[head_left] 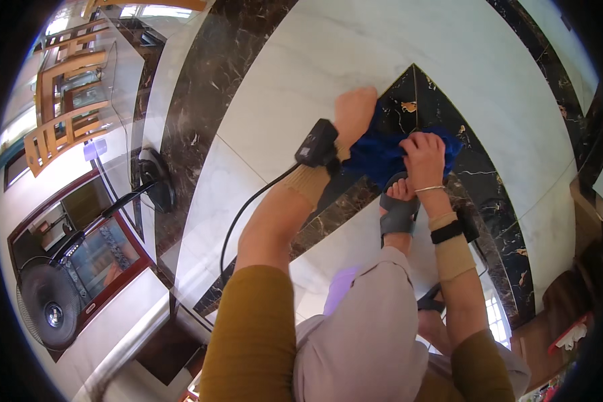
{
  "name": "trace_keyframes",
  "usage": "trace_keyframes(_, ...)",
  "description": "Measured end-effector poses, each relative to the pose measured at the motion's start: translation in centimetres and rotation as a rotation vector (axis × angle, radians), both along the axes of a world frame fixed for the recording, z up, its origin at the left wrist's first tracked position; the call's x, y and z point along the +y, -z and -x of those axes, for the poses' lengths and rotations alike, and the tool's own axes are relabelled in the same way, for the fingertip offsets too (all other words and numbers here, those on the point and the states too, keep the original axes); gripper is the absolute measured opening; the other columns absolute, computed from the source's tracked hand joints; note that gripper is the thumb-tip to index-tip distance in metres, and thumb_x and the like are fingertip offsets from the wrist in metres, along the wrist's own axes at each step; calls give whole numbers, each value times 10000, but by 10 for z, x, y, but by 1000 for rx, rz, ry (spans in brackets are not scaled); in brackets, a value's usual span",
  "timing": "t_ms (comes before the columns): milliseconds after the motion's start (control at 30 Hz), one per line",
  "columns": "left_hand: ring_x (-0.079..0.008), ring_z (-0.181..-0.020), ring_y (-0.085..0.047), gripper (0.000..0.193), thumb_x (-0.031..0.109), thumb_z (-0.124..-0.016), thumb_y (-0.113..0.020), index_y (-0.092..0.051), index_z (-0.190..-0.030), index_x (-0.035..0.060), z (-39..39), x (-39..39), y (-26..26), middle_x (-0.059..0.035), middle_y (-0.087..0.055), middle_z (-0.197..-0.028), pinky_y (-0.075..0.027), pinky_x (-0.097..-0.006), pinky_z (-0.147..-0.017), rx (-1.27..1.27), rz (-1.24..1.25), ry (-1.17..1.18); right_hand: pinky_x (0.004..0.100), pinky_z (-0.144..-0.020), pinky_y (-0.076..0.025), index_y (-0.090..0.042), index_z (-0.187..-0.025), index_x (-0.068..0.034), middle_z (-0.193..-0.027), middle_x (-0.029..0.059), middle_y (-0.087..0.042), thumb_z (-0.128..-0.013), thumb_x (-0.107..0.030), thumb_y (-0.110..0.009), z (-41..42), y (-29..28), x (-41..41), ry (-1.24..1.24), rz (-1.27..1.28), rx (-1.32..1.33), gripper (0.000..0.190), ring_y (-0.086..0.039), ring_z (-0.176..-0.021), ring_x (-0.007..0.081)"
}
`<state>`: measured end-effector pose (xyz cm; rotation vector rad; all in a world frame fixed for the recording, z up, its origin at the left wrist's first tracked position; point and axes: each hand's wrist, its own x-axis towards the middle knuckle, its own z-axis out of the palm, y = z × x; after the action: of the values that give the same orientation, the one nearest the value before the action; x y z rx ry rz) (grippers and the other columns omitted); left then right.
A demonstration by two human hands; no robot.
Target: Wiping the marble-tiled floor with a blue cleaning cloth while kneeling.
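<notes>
A crumpled dark blue cloth (382, 156) lies on the black triangular marble inlay (399, 103) of the floor. My left hand (357, 113) is curled at the cloth's upper left edge, its fingers mostly hidden from above. On the cloth's right part is my right hand (427, 158), with bent fingers gripping the fabric and a thin bangle (429, 189) at the wrist. Just below that hand is my foot in a dark strapped sandal (398, 217), its toes close to the cloth.
A black pedestal fan (50, 306) stands at the left, its round base (156, 180) on the floor. Wooden slatted furniture (70, 128) is at the upper left. A black cable (241, 213) hangs from the device on my left wrist. Brown furniture (565, 296) borders the right side.
</notes>
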<state>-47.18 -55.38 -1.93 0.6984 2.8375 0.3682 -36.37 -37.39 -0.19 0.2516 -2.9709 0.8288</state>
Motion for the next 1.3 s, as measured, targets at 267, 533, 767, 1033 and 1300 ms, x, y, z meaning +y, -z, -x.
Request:
trace_keyframes(267, -369, -784, -610, 79, 80, -834, -492, -534, -897, 57, -119, -135, -30, -166, -611, -837, -469, -455, -653, -299, 240, -215, 391, -919, -384, -590, -826, -126, -917, 39, -555, -705, -124, -551, -17, 8, -42, -55, -53, -49, 127, -517, -965, 229)
trace_keyframes(533, -366, -804, -589, 82, 64, -822, -458, -515, -877, 42, -60, -62, -20, -162, -588, -830, -458, -464, -663, -140, 149, -80, 391, -911, -388, -605, -845, -145, -937, 20, -562, -690, -115, -576, -19, 20, -38, -96, 43, 17, 161, -527, -963, 223)
trace_keyframes(767, -382, -745, -601, 80, 94, -824, -480, -537, -805, 42, 48, 74, 6, -164, -597, -750, -463, -471, -630, 92, -81, -58, 414, -856, -382, -622, -912, -186, -945, -2, -566, -649, -118, -716, 51, 16, 79, 196, -118, 60, 288, -525, -967, 238)
trace_keyframes(1033, -261, -658, -649, 64, 81, -787, -538, -543, -848, 62, -63, 78, -8, -103, -599, -739, -507, -354, -499, -136, 60, 150, 424, -897, -361, -594, -983, -156, -1025, 37, -540, -636, -86, -713, -82, 22, 100, 178, -119, -75, 373, -497, -1033, 265)
trace_keyframes(1300, -285, -655, -624, 113, 119, -785, -592, -510, -845, 68, -64, 95, -7, -104, -579, -748, -501, -377, -548, -93, -163, 46, 476, -993, -326, -528, -1245, -86, -1309, 196, -442, -738, -251, -710, -81, 8, 130, 659, -281, -70, 564, -408, -1189, 378)
